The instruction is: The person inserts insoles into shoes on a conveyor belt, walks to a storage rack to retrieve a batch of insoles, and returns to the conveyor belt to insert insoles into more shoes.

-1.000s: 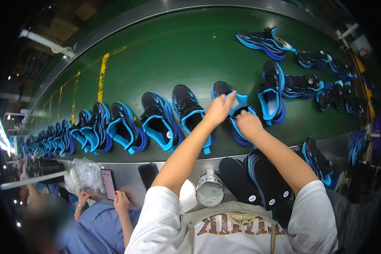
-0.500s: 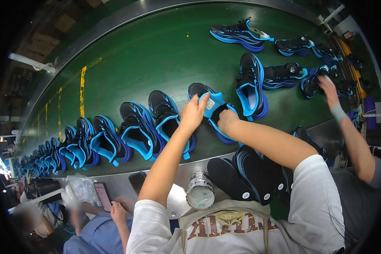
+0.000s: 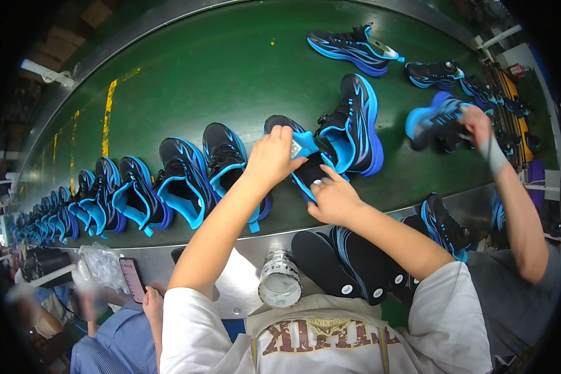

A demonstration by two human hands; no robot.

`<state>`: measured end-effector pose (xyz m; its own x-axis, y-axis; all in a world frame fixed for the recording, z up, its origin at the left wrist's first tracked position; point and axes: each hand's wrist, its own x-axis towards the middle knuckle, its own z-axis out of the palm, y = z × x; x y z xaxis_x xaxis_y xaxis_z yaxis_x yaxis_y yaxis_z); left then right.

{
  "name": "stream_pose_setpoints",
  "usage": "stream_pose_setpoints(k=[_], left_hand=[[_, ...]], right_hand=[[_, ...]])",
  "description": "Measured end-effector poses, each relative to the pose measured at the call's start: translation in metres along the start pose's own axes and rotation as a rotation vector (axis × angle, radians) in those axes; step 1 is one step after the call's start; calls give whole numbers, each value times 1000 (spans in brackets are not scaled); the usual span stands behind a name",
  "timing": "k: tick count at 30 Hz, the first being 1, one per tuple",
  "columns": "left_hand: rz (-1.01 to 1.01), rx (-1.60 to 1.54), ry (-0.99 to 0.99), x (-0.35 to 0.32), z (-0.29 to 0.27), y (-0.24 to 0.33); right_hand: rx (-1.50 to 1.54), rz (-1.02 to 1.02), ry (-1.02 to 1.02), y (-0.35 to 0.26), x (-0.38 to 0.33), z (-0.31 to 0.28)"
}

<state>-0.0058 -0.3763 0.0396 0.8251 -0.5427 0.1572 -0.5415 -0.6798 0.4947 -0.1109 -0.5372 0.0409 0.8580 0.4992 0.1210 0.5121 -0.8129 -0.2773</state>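
A black and blue sneaker (image 3: 305, 176) lies on the green belt in front of me, its toe pointing away. My left hand (image 3: 271, 156) grips the light blue tongue (image 3: 302, 144) of this shoe and pulls it up, thumb toward the opening. At the heel end, my right hand (image 3: 338, 198) holds the shoe's collar, index finger stretched along the opening and the other fingers bent. A small white piece shows on one of its fingers. Inside the shoe it looks black; the heel is partly hidden by the right hand. Another sneaker (image 3: 352, 128) stands close on the right.
A row of matching sneakers (image 3: 184, 181) runs left along the belt (image 3: 199, 75). Black insoles (image 3: 321, 262) and a tape-wrapped cup (image 3: 280, 280) lie on the metal ledge. At right, a co-worker's hand (image 3: 477, 124) holds a blurred shoe. Another person at left holds a phone (image 3: 132, 279).
My right hand has come out of the shoe opening to its heel edge. The left still holds the tongue. The row has shifted left in view; the co-worker has lifted a shoe.
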Motion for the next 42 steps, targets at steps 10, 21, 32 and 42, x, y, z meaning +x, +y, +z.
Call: stream_pose_setpoints(k=[10,21,32,42], left_hand=[[218,200,182,-46,-3,27],[71,645,-136,-10,21,18],[-436,-1362,208,-28,-45,7],[-462,-1367,243,-13,-84,31]], right_hand=[[182,185,133,-28,-74,-5],[-188,363,-247,59,-22,-15],[554,574,87,81,-69,-36],[48,358,-163,-85,-161,-46]])
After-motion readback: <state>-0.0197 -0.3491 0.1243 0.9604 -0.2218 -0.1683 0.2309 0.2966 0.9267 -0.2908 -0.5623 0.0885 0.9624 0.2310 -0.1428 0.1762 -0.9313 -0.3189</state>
